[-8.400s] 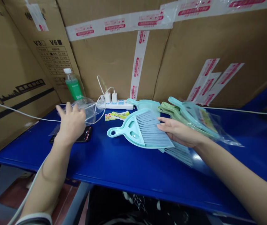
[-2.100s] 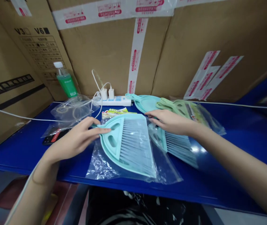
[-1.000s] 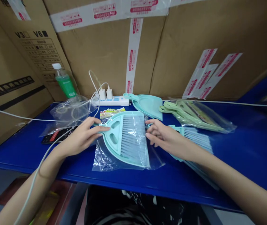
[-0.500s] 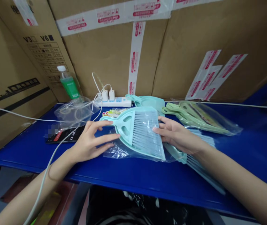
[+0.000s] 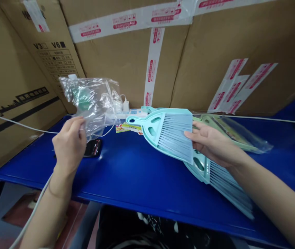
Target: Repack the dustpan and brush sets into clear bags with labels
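Note:
My left hand [image 5: 69, 145] is closed on a clear plastic bag [image 5: 92, 98] and holds it up in the air over the left side of the blue table [image 5: 137, 173]. My right hand [image 5: 212, 143] grips the bristle end of a light teal dustpan-and-brush set [image 5: 165, 133], lifted off the table with its handle pointing left. A second teal brush set [image 5: 222, 180] lies on the table under my right wrist.
A black phone [image 5: 92, 148] lies below the bag. A white power strip [image 5: 134, 112] with a charger sits by the cardboard boxes [image 5: 126, 65] at the back. Bagged green sets [image 5: 238, 133] lie at the right. A printed label [image 5: 126, 128] rests mid-table. A white cable [image 5: 20, 123] crosses the left.
My left hand has pulled the clear bag off the table and raised it to the left. My right hand has lifted the teal set, now out of the bag, and shifted it right.

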`<state>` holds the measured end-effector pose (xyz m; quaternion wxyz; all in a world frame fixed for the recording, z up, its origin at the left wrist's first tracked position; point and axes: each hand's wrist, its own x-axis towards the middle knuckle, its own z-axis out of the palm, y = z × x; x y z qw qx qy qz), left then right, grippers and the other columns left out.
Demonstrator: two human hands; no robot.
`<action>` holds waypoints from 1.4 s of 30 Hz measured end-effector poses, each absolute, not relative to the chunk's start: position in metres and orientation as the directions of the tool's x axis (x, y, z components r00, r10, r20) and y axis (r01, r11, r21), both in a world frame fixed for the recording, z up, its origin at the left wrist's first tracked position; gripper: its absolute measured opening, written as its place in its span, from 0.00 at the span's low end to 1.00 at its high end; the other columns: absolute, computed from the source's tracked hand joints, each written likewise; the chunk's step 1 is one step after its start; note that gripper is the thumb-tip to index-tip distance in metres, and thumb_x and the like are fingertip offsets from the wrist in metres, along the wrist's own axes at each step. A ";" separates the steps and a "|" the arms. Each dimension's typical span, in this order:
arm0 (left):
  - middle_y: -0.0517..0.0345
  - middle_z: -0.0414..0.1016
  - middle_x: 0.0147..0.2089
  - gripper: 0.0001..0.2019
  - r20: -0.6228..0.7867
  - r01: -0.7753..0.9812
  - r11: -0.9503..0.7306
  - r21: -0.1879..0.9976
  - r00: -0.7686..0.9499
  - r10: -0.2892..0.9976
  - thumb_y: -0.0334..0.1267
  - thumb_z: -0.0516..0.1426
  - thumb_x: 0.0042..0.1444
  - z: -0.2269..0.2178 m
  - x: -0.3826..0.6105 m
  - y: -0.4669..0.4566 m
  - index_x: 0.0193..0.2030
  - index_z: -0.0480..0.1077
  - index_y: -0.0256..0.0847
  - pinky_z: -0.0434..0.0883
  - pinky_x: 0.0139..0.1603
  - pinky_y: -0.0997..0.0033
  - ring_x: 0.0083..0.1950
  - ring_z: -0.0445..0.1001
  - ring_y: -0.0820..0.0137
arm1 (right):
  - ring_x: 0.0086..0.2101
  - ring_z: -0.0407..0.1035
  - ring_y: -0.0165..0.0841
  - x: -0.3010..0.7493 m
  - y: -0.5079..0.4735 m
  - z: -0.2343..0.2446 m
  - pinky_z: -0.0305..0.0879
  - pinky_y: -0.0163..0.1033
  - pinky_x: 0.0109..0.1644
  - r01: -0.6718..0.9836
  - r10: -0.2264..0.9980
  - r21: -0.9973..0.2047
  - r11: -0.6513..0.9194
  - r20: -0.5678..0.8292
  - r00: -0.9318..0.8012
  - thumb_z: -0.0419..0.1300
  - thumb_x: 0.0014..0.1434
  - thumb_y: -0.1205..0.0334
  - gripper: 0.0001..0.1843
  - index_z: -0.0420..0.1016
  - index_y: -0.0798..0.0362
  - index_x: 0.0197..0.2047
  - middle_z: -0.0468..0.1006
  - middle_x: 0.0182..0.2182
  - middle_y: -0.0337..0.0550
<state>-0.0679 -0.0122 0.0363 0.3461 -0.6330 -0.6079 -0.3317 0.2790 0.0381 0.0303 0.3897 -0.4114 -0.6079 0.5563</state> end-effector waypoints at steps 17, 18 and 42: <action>0.39 0.72 0.57 0.18 0.649 0.962 -0.247 -0.113 0.260 0.715 0.32 0.49 0.62 0.036 -0.041 -0.013 0.57 0.67 0.34 0.65 0.60 0.43 0.59 0.68 0.51 | 0.41 0.75 0.39 0.270 0.034 0.022 0.73 0.41 0.39 0.131 0.855 -0.990 -0.044 -0.105 -0.507 0.70 0.46 0.51 0.47 0.55 0.48 0.65 0.77 0.51 0.52; 0.40 0.72 0.57 0.20 0.575 0.907 -0.406 -0.112 0.393 0.718 0.37 0.49 0.64 0.032 -0.035 -0.012 0.60 0.64 0.34 0.68 0.58 0.47 0.58 0.70 0.53 | 0.41 0.75 0.39 0.271 0.035 0.021 0.73 0.42 0.40 0.133 0.850 -0.991 -0.033 -0.098 -0.517 0.69 0.46 0.50 0.46 0.55 0.48 0.65 0.77 0.51 0.52; 0.46 0.70 0.47 0.17 0.513 0.585 -0.809 -0.065 0.715 0.475 0.44 0.48 0.67 0.042 0.054 0.061 0.56 0.64 0.36 0.70 0.49 0.56 0.49 0.69 0.61 | 0.32 0.61 0.36 0.271 0.017 0.022 0.56 0.39 0.35 0.748 0.592 -0.065 0.661 0.658 -0.465 0.60 0.59 0.58 0.10 0.70 0.53 0.28 0.66 0.29 0.43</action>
